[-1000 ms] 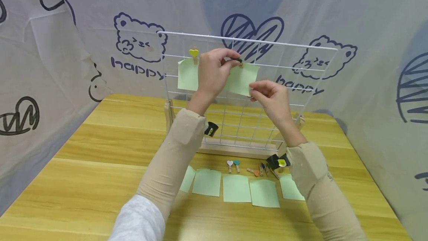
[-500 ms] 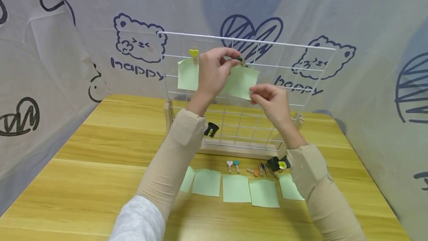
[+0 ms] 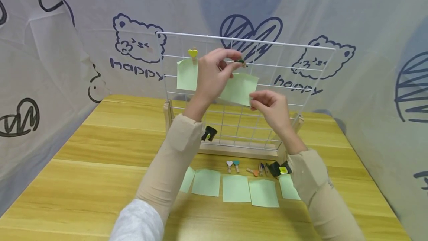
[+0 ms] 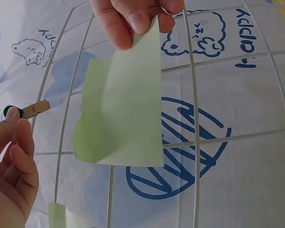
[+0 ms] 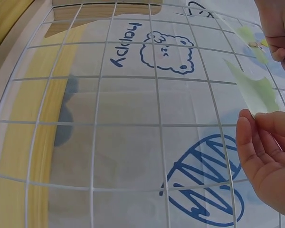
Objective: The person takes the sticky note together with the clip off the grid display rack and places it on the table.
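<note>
In the head view my left hand [image 3: 215,73] is raised before the white wire grid [image 3: 284,66]. Its thumb and fingers pinch a small wooden clothespin [image 4: 35,109] with a dark green end, which the left wrist view shows apart from the paper. My right hand [image 3: 272,109] pinches a light green paper sheet [image 3: 239,88] by its lower right corner, in front of the grid. The sheet's left part is hidden behind the left hand in the head view. Another green sheet [image 3: 187,75] hangs at the grid's left under a yellow heart clothespin [image 3: 193,54].
Several green sheets [image 3: 236,189] lie in a row on the wooden table [image 3: 100,159]. Behind them are a white heart clothespin [image 3: 229,165], a teal one [image 3: 236,164], an orange one [image 3: 255,172] and others. The grid stands in a wooden base [image 3: 240,151].
My right hand has lowered a little, drawing the sheet down and away from the clothespin. The left hand stays almost in place, still pinching the clothespin.
</note>
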